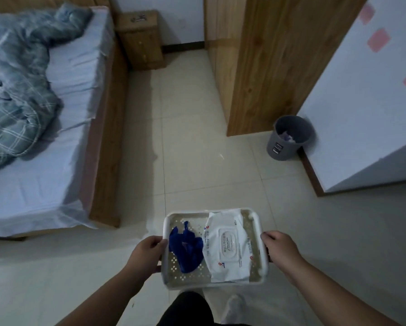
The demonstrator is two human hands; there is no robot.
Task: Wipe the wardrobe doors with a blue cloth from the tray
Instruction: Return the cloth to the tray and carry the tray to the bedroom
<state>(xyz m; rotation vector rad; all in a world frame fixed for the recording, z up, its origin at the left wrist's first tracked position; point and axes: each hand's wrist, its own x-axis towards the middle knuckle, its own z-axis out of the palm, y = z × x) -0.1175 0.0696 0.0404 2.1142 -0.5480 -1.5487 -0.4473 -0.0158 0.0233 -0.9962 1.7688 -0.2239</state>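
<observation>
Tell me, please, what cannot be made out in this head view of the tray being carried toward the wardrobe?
- Wardrobe: the top edge cuts it off; no handles or door fronts are clear.
- Wipes pack: its print is too small and blurred.
- Bin: its contents are dim and unclear.
- Tray: its underside is hidden, as are the fingers of the left hand and right hand beneath it.
- Blue cloth: crumpled, so its shape is unclear.

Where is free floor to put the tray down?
The tiled floor between the bed and the wardrobe is bare. It is tighter by the bin. Both hands hold the tray.
</observation>
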